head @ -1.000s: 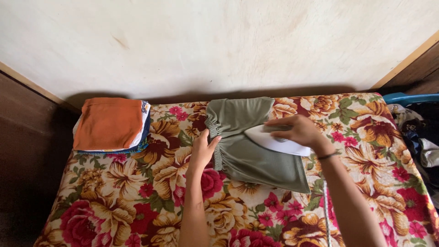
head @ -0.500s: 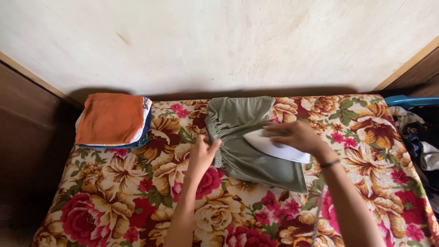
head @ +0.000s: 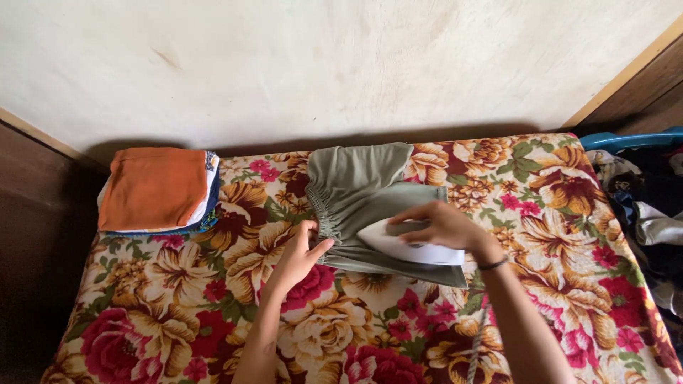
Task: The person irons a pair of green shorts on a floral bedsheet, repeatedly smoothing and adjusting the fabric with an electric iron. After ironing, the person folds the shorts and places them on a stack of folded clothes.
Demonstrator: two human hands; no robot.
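Iron [head: 409, 245], gripped by right hand [head: 445, 226], slid nearer; left hand [head: 295, 257] pinches shorts [head: 363, 195].

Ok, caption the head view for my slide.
Right hand presses white iron on olive shorts; left hand holds their waistband.

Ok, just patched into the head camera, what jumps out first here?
The loud floral cloth covering the whole surface grabs the eye first. At its middle lie olive-green shorts, with the right hand pressing a white iron on them while the left hand pinches the gathered waistband. At far left sits a folded stack topped with orange fabric.
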